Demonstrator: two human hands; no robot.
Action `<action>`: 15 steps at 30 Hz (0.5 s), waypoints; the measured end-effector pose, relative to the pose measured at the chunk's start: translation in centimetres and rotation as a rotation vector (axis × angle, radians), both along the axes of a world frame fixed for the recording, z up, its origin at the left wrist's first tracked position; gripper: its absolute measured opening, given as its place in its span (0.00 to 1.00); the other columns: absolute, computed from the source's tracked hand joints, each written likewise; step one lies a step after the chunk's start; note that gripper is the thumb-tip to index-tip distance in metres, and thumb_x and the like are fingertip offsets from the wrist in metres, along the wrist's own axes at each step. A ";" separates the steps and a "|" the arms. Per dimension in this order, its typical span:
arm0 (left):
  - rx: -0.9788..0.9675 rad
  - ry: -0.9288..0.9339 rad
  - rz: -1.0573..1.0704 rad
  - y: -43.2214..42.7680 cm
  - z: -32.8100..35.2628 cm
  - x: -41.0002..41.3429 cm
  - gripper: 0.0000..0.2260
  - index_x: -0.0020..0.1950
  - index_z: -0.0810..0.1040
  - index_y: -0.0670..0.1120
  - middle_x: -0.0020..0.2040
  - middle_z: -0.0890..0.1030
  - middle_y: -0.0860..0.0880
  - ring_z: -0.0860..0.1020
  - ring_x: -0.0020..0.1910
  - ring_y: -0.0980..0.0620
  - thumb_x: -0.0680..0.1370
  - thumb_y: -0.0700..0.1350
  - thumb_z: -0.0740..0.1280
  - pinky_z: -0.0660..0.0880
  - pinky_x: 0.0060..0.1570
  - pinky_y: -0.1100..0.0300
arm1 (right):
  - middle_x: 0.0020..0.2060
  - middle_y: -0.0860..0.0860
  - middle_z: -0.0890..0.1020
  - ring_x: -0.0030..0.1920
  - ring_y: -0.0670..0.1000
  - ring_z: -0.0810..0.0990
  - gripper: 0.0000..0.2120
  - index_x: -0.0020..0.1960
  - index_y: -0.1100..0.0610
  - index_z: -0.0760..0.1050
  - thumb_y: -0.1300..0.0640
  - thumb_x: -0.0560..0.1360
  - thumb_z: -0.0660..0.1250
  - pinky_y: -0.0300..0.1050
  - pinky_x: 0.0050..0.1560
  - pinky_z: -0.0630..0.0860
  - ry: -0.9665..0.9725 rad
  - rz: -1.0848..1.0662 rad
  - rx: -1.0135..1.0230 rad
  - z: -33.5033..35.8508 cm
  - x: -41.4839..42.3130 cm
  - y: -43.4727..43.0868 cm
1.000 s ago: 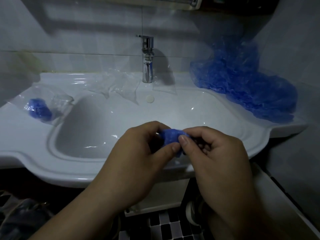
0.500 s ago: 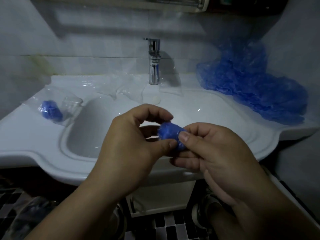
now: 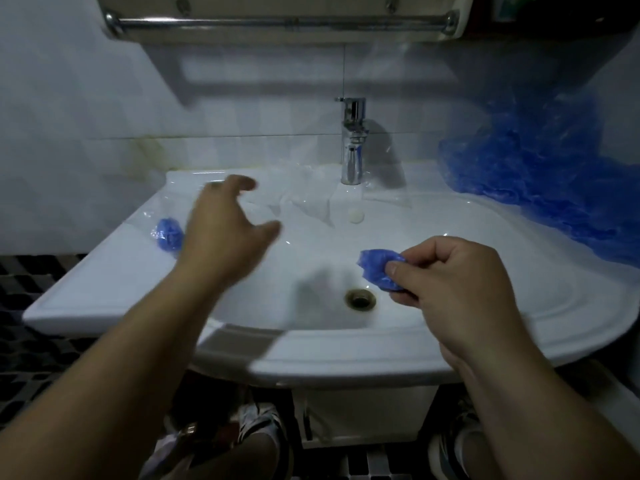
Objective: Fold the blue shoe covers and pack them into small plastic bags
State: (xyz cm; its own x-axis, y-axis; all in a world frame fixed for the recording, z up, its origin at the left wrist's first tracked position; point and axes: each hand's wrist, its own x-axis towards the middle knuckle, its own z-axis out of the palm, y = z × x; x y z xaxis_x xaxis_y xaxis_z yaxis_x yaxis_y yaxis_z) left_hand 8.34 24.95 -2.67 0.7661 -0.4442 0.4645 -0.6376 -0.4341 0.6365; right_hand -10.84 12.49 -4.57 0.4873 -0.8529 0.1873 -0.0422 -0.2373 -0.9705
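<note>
With my right hand [image 3: 460, 289] pinching the folded shoe cover [image 3: 379, 269] tight against unrolling, my left hand [image 3: 225, 233], fingers spread, should pick one clear bag [image 3: 313, 204] at upper centre.

The light is dim and cold. My left hand [image 3: 225, 230] smears with motion blur, while my right hand [image 3: 460, 282], pinching the crumpled blue plastic shoe cover [image 3: 379, 270], looks sharper. Small glints sit on the glossy white ceramic sink [image 3: 346, 358] and tall chrome tap [image 3: 353, 143], whose soft shadow falls rightward. Edges bow; corners darken.
</note>
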 end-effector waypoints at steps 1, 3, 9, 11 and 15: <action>0.084 -0.060 0.168 0.4 -0.2 2.2 0.30 0.68 0.72 0.47 0.66 0.72 0.41 0.70 0.65 0.40 0.68 0.49 0.76 0.68 0.66 0.49 | 0.31 0.54 0.84 0.34 0.56 0.85 0.09 0.33 0.54 0.80 0.65 0.67 0.76 0.58 0.42 0.83 0.004 -0.014 -0.014 -0.1 -0.1 -0.2; 0.309 -0.063 0.380 1.4 -0.5 5.2 0.36 0.70 0.68 0.47 0.69 0.68 0.37 0.65 0.68 0.37 0.66 0.57 0.75 0.64 0.68 0.45 | 0.31 0.54 0.83 0.34 0.54 0.85 0.09 0.34 0.55 0.80 0.65 0.67 0.76 0.56 0.41 0.84 0.007 -0.020 -0.017 -0.3 -0.4 -0.5; 0.512 0.067 0.424 2.9 -4.4 12.4 0.40 0.65 0.71 0.57 0.62 0.78 0.47 0.78 0.57 0.41 0.58 0.76 0.61 0.76 0.53 0.43 | 0.31 0.53 0.84 0.32 0.51 0.85 0.06 0.38 0.57 0.80 0.65 0.69 0.76 0.42 0.35 0.82 -0.014 0.004 -0.021 -0.2 -1.5 -0.9; 0.328 0.037 0.304 2.4 -2.4 8.6 0.35 0.67 0.71 0.51 0.61 0.79 0.45 0.79 0.55 0.40 0.65 0.65 0.69 0.77 0.53 0.46 | 0.31 0.53 0.84 0.32 0.51 0.85 0.06 0.39 0.57 0.80 0.65 0.69 0.75 0.42 0.35 0.82 -0.041 -0.005 -0.044 0.0 -1.9 -1.0; 0.048 0.131 -0.224 0.4 0.4 -0.4 0.39 0.73 0.67 0.52 0.60 0.79 0.53 0.79 0.53 0.53 0.67 0.37 0.78 0.73 0.48 0.69 | 0.35 0.53 0.85 0.34 0.50 0.86 0.06 0.41 0.56 0.78 0.63 0.71 0.74 0.44 0.34 0.81 -0.176 -0.072 -0.049 1.0 -3.0 -1.1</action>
State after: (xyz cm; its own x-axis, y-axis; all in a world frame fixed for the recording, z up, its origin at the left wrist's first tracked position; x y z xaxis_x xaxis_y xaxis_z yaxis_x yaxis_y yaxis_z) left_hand 7.97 25.30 -2.23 0.6985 -0.6284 0.3424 -0.6348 -0.3231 0.7019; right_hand -13.87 11.37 -3.56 0.3814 -0.8720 0.3068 0.1085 -0.2874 -0.9517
